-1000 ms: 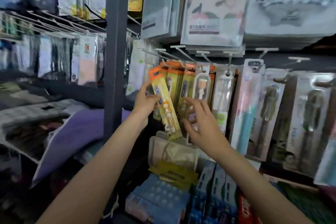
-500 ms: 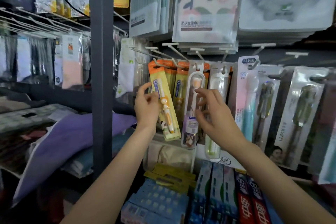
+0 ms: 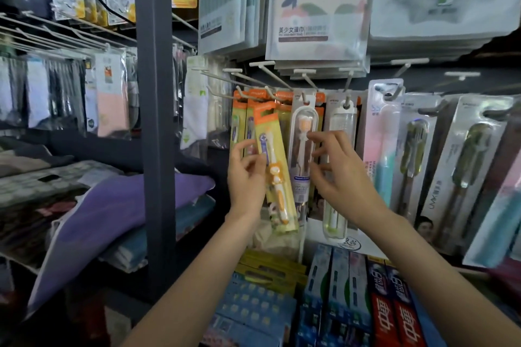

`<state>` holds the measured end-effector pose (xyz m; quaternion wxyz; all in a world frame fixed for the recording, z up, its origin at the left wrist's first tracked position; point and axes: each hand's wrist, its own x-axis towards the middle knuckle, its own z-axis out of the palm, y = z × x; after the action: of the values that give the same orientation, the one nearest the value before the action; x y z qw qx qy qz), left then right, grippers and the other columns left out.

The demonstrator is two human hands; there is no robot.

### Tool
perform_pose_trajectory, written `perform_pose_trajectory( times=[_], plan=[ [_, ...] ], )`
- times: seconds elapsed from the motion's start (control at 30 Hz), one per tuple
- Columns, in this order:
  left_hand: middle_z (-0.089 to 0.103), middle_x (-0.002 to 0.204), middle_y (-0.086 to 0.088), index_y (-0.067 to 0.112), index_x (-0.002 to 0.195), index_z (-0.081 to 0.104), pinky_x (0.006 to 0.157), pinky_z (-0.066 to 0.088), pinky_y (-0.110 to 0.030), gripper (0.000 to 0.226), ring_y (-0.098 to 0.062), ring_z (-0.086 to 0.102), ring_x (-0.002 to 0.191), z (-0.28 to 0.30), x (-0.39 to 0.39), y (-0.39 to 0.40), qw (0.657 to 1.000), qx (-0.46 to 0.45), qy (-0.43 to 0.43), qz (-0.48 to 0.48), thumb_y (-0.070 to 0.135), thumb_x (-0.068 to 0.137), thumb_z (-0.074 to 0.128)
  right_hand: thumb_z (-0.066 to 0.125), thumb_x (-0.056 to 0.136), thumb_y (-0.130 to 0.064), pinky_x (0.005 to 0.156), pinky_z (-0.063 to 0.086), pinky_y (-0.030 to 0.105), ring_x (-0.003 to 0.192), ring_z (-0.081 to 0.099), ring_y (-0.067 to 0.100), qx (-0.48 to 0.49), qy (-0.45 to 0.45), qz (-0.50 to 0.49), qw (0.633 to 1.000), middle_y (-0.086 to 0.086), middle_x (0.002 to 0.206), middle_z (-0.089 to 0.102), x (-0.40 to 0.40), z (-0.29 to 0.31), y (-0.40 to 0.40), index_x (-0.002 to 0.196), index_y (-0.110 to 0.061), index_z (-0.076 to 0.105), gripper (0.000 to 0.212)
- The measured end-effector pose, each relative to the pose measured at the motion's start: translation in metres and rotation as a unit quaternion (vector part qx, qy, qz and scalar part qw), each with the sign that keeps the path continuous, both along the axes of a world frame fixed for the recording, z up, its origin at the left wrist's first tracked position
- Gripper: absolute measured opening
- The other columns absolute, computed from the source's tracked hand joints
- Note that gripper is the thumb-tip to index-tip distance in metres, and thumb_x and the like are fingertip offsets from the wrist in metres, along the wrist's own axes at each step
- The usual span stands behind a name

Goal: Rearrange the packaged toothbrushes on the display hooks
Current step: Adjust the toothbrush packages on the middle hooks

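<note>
My left hand [image 3: 245, 177] pinches a yellow and orange toothbrush pack [image 3: 275, 169] by its left edge; the pack is off the hooks and tilted. Behind it, more orange-topped packs [image 3: 248, 104] hang on white hooks [image 3: 239, 91]. My right hand [image 3: 335, 175] reaches up with spread fingers, its fingertips at the right edge of a clear-cased toothbrush pack [image 3: 303, 149] that hangs on a hook. Just to the right hangs another clear pack [image 3: 339, 118], partly hidden by my right hand.
Larger toothbrush packs [image 3: 383, 149] hang further right. Towel packs [image 3: 318, 5] hang above the hooks. Toothpaste boxes [image 3: 394, 304] and blue boxes [image 3: 253, 307] lie below. A dark metal post [image 3: 155, 121] stands to the left, with folded fabric [image 3: 118, 205] on the shelves beyond it.
My left hand has kept the yellow pack, now lower and more tilted. My right hand has risen to the clear-cased pack and spread its fingers wider.
</note>
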<state>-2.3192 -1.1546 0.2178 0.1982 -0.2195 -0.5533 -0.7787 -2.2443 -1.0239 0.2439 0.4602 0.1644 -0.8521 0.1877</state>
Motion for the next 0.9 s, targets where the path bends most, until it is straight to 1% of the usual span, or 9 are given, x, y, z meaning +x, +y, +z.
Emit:
perform_pose_trajectory(
  times=[0.07, 0.17, 0.33, 0.4, 0.5, 0.6, 0.73, 0.83, 0.9],
  plan=[
    [0.067, 0.085, 0.007, 0.03, 0.106, 0.05, 0.069, 0.048, -0.02, 0.026, 0.002, 0.062, 0.069, 0.009, -0.004, 0.004, 1.0, 0.018, -0.018, -0.005, 0.007, 0.093, 0.051, 0.052, 0.088, -0.001, 0.085, 0.05, 0.025, 0.093, 0.048, 0.002, 0.0, 0.006, 0.004, 1.0, -0.005, 0.115, 0.036, 0.002, 0.0, 0.0, 0.127, -0.008, 0.046, 0.04],
    [0.065, 0.088, 0.002, 0.026, 0.12, 0.051, 0.061, 0.045, -0.013, 0.033, 0.001, 0.058, 0.066, 0.019, -0.013, 0.012, 0.998, 0.041, -0.034, -0.021, 0.007, 0.093, 0.051, 0.052, 0.088, -0.001, 0.085, 0.051, 0.025, 0.093, 0.05, 0.003, 0.009, 0.008, 0.002, 1.0, 0.001, 0.117, 0.039, 0.005, -0.001, 0.003, 0.126, -0.008, 0.047, 0.039],
    [0.057, 0.124, 0.007, 0.019, 0.131, 0.051, 0.063, 0.046, -0.007, 0.038, 0.008, 0.06, 0.08, 0.024, -0.032, 0.017, 0.998, -0.051, 0.014, -0.031, 0.007, 0.095, 0.047, 0.052, 0.088, -0.001, 0.081, 0.051, 0.025, 0.094, 0.055, 0.009, -0.001, -0.009, -0.008, 1.0, -0.003, 0.116, 0.037, 0.013, 0.003, 0.012, 0.125, -0.01, 0.047, 0.038],
    [0.057, 0.115, 0.01, 0.015, 0.131, 0.05, 0.064, 0.045, -0.005, 0.038, 0.011, 0.059, 0.077, 0.024, -0.041, 0.011, 0.994, -0.094, 0.053, 0.008, 0.005, 0.094, 0.047, 0.052, 0.088, -0.002, 0.081, 0.051, 0.024, 0.093, 0.056, 0.008, -0.001, -0.005, -0.016, 1.0, -0.003, 0.115, 0.038, 0.015, 0.005, 0.016, 0.124, -0.01, 0.048, 0.037],
    [0.065, 0.107, -0.001, 0.014, 0.129, 0.054, 0.077, 0.048, -0.013, 0.037, -0.007, 0.061, 0.087, 0.024, -0.052, 0.003, 0.98, -0.163, 0.093, 0.067, 0.007, 0.092, 0.053, 0.053, 0.088, -0.002, 0.079, 0.051, 0.022, 0.09, 0.056, 0.007, -0.002, 0.008, -0.02, 1.0, -0.004, 0.115, 0.039, 0.015, 0.005, 0.019, 0.121, -0.009, 0.049, 0.034],
    [0.059, 0.102, 0.001, 0.011, 0.124, 0.057, 0.085, 0.048, -0.02, 0.034, -0.011, 0.057, 0.091, 0.022, -0.047, 0.003, 0.96, -0.205, 0.133, 0.14, 0.008, 0.09, 0.056, 0.053, 0.088, -0.002, 0.079, 0.051, 0.02, 0.091, 0.056, 0.008, 0.004, 0.012, -0.023, 1.0, -0.004, 0.115, 0.039, 0.015, 0.004, 0.017, 0.12, -0.01, 0.049, 0.033],
    [0.045, 0.13, -0.006, 0.009, 0.129, 0.051, 0.103, 0.029, -0.024, 0.037, -0.02, 0.038, 0.123, 0.025, -0.046, 0.002, 0.916, -0.234, 0.206, 0.254, 0.014, 0.092, 0.052, 0.052, 0.09, -0.003, 0.081, 0.049, 0.017, 0.09, 0.056, 0.009, 0.003, 0.017, -0.012, 1.0, -0.004, 0.114, 0.038, 0.015, 0.006, 0.012, 0.121, -0.008, 0.05, 0.032],
    [0.03, 0.15, -0.007, 0.007, 0.14, 0.038, 0.113, 0.011, -0.029, 0.046, -0.022, 0.019, 0.139, 0.035, -0.052, 0.006, 0.894, -0.299, 0.226, 0.245, 0.021, 0.096, 0.045, 0.051, 0.09, -0.004, 0.081, 0.048, 0.015, 0.09, 0.055, 0.006, 0.008, 0.019, -0.018, 1.0, -0.005, 0.114, 0.038, 0.015, 0.009, 0.01, 0.122, -0.008, 0.049, 0.033],
    [0.023, 0.153, -0.003, 0.01, 0.144, 0.03, 0.117, 0.008, -0.037, 0.049, -0.02, 0.01, 0.142, 0.038, -0.054, 0.012, 0.877, -0.345, 0.231, 0.243, 0.027, 0.099, 0.039, 0.052, 0.089, -0.003, 0.081, 0.048, 0.016, 0.09, 0.054, 0.005, 0.007, 0.017, -0.017, 1.0, -0.004, 0.113, 0.038, 0.016, 0.009, 0.011, 0.122, -0.008, 0.049, 0.033]
  ],
)
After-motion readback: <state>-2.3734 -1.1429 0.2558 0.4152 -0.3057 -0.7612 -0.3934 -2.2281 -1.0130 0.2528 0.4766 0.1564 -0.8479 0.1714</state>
